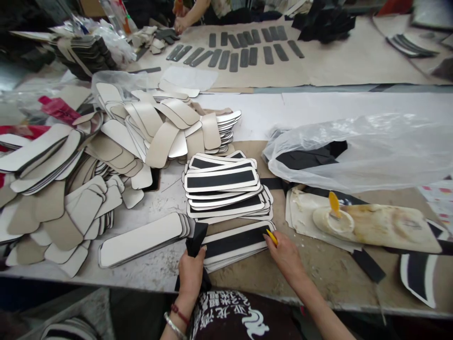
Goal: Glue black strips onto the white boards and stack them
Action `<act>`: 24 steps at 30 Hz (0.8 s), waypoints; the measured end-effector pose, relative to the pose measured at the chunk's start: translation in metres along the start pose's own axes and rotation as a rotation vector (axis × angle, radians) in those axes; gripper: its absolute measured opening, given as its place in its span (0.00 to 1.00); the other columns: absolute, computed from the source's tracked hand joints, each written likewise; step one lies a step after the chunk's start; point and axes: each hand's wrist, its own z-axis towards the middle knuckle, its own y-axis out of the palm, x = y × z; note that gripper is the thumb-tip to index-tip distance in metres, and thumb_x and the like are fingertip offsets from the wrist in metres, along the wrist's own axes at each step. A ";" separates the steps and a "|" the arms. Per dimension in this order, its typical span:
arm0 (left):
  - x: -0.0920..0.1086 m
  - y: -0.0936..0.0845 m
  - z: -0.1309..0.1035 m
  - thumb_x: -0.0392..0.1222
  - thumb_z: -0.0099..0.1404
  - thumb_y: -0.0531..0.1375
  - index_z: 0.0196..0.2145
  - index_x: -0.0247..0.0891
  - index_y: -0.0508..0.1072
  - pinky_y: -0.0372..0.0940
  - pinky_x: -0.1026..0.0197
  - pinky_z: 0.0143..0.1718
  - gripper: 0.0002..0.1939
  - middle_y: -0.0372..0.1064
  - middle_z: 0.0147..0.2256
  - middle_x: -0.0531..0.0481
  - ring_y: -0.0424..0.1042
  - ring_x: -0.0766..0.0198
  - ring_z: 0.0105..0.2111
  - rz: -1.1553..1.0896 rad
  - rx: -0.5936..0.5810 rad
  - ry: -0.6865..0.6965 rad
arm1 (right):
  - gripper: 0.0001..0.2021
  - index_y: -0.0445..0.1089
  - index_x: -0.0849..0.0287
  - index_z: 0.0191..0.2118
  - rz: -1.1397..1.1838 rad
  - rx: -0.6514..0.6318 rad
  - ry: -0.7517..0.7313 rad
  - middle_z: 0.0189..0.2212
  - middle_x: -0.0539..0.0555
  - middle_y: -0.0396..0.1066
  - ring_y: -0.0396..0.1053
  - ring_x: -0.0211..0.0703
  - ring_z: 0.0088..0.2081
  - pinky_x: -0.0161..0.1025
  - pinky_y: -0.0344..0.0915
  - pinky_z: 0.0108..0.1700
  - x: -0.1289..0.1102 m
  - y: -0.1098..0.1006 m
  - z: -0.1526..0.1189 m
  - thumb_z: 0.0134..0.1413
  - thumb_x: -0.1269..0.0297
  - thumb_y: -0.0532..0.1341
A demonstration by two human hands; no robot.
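My left hand (191,271) is closed around a bunch of black strips (197,237), just left of a low stack of white rounded pieces (212,264). A black strip (235,242) lies along the top piece of that stack. In my right hand (287,257) is a small yellow tool (272,237), pinched with its tip at the strip's right end. Behind it rises a taller pile of white pieces with black strips (222,180). To the left, plain white pieces (141,240) lie in a slanted stack.
A large heap of beige and white pieces (163,144) covers the left. On the right lie a clear plastic bag (382,151) with black material and a stained bottle-like container (389,224) with a yellow spatula (334,204). Across the table, another person's hand (181,24) is near rows of grey pieces.
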 end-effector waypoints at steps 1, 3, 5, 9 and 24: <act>0.000 -0.001 0.000 0.53 0.50 0.60 0.34 0.32 0.72 0.61 0.54 0.35 0.21 0.72 0.29 0.40 0.69 0.49 0.33 -0.011 0.008 0.002 | 0.11 0.60 0.57 0.27 -0.005 -0.002 -0.002 0.23 0.51 0.65 0.66 0.43 0.27 0.37 0.56 0.29 0.000 0.000 0.000 0.58 0.59 0.53; -0.001 -0.002 0.000 0.53 0.48 0.61 0.33 0.33 0.71 0.61 0.54 0.34 0.20 0.71 0.29 0.41 0.69 0.49 0.33 -0.032 0.020 0.004 | 0.11 0.60 0.57 0.27 -0.013 -0.007 -0.005 0.23 0.51 0.65 0.66 0.43 0.27 0.37 0.56 0.29 0.000 -0.001 0.000 0.58 0.59 0.53; -0.002 -0.003 0.000 0.53 0.47 0.61 0.32 0.33 0.71 0.61 0.54 0.34 0.21 0.72 0.29 0.41 0.70 0.49 0.33 -0.052 0.026 0.015 | 0.10 0.60 0.57 0.27 -0.017 -0.013 -0.011 0.24 0.51 0.65 0.66 0.43 0.28 0.37 0.56 0.30 0.000 -0.001 0.001 0.58 0.60 0.53; -0.004 -0.002 -0.001 0.54 0.48 0.61 0.37 0.34 0.70 0.62 0.53 0.38 0.23 0.72 0.33 0.41 0.70 0.49 0.35 -0.088 0.041 0.053 | 0.10 0.61 0.58 0.28 -0.011 -0.020 -0.005 0.25 0.52 0.66 0.67 0.44 0.29 0.36 0.57 0.31 0.000 0.000 0.001 0.57 0.60 0.53; -0.007 -0.002 0.008 0.59 0.46 0.57 0.37 0.37 0.67 0.61 0.51 0.39 0.27 0.70 0.33 0.39 0.68 0.44 0.39 0.010 -0.027 0.028 | 0.14 0.64 0.57 0.29 -0.059 -0.093 0.111 0.26 0.53 0.70 0.69 0.43 0.29 0.37 0.54 0.29 -0.014 -0.022 0.004 0.60 0.58 0.49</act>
